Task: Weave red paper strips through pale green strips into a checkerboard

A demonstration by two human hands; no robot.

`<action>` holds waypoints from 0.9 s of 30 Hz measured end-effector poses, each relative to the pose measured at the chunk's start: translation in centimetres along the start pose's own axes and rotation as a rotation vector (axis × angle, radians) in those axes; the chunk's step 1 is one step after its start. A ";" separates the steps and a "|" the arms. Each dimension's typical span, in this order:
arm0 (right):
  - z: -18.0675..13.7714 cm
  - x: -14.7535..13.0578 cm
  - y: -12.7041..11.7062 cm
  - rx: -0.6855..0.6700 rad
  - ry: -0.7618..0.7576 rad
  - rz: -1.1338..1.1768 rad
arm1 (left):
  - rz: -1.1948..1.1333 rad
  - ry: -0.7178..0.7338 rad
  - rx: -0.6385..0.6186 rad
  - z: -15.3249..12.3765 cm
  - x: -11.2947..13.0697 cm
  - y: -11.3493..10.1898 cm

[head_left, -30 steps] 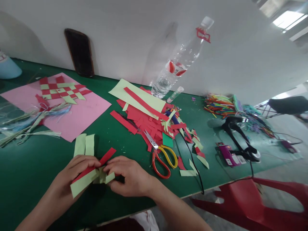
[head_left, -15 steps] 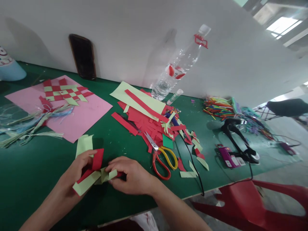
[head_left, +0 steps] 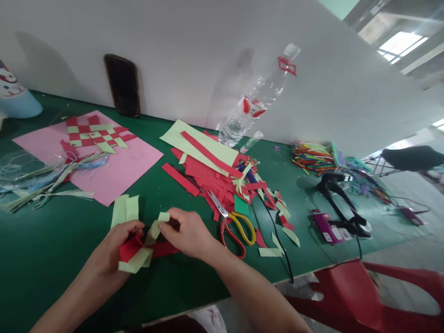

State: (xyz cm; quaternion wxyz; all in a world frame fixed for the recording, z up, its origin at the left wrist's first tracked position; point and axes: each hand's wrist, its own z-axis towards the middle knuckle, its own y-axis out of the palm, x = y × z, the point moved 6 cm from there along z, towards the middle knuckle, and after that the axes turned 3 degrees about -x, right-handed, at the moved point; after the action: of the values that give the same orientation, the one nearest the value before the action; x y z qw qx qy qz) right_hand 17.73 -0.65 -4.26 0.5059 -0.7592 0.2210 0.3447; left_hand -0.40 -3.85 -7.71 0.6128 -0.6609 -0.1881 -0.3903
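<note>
My left hand (head_left: pixel 116 249) is closed round a bundle of folded red and pale green paper strips (head_left: pixel 137 259), held just over the green table. A pale green strip (head_left: pixel 152 232) rises from the bundle, and my right hand (head_left: pixel 189 231) pinches its upper end between thumb and fingers. One red strip (head_left: pixel 164 249) sticks out to the right beneath my right hand. Behind my left hand more pale green strips (head_left: pixel 125 210) stand up. To the right of my right hand lie scissors (head_left: pixel 231 224) with one red and one yellow handle.
Red and pale green paper (head_left: pixel 204 173) is heaped mid-table, before a water bottle (head_left: pixel 255 101). Pink paper (head_left: pixel 121 173) on the left bears woven strips (head_left: pixel 100 134) and tassels (head_left: pixel 62 178). A phone (head_left: pixel 123 85) leans on the wall. A black cable (head_left: pixel 277 236) crosses to the front edge.
My right hand has lifted the end of the pale green strip up from the bundle. The red strip that stood up by my left fingers is now folded down.
</note>
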 end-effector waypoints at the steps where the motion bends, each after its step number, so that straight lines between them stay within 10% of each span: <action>1: 0.6 -0.2 -0.2 0.023 0.005 -0.075 | -0.001 0.007 -0.008 0.1 -0.1 0.0; 6: 3.4 -1.3 0.2 0.032 -0.118 -0.312 | 0.061 0.008 -0.108 0.5 -0.5 0.4; 13: 4.8 0.3 0.3 -0.044 -0.095 -0.005 | 0.118 0.059 -0.174 0.6 -0.1 0.7; 27: -2.4 1.9 -0.8 -0.101 -0.115 0.412 | 0.080 0.009 -0.150 0.9 0.1 0.7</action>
State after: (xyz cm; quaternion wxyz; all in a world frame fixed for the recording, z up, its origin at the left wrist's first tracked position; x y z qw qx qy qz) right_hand 20.26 -2.54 -4.59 0.3981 -0.7015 0.3247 0.4940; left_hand 0.48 -3.11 -8.03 0.5776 -0.7100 -0.1291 -0.3816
